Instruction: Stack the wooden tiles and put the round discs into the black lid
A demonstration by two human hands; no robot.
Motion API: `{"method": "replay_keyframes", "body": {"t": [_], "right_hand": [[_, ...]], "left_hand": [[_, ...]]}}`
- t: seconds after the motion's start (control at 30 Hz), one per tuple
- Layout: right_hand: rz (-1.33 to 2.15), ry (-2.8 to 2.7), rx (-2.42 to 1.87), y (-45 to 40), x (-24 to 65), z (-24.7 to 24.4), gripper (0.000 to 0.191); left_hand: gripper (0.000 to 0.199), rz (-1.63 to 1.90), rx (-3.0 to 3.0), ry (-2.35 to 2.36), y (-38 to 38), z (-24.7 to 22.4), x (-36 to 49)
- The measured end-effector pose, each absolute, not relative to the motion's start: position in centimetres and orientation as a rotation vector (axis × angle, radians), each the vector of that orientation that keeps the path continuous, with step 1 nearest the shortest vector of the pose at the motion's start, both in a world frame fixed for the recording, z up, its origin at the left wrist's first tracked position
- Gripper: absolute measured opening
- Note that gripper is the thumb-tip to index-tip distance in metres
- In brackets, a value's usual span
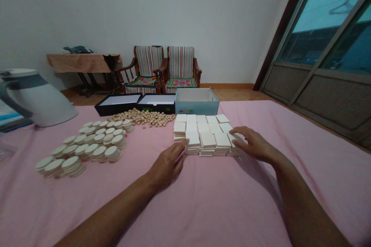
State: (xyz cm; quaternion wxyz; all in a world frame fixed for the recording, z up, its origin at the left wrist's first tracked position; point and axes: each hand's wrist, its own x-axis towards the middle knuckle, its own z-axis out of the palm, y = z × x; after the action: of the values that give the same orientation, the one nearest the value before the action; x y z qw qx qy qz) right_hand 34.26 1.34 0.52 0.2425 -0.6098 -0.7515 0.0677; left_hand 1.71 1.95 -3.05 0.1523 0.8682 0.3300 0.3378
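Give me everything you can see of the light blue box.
The light blue box looks like cardboard: open-topped, rectangular, pale inside, with small coloured characters low on its front. It sits upright on the pink cloth, just behind the white square tiles, its left side against or very near a black tray. Neither hand touches it.

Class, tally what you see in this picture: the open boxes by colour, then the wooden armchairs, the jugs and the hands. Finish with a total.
Black boxes: 2
Light blue box: 1
Wooden armchairs: 2
Jug: 1
Hands: 2
Total: 8
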Motion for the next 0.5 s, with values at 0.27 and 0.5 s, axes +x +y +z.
{"method": "replay_keyframes", "body": {"t": [0.27,0.5], "right_hand": [[0.189,-1.847,-1.995,1.6,34.8,1.5,0.037],[0.323,-1.958,-2.011,1.2,33.1,1.4,0.047]], "left_hand": [[0.047,0.94,2.452,0.986,1.7,-2.6,1.7],[0.048,0.934,2.48,0.969,2.0,-3.0,1.6]]}}
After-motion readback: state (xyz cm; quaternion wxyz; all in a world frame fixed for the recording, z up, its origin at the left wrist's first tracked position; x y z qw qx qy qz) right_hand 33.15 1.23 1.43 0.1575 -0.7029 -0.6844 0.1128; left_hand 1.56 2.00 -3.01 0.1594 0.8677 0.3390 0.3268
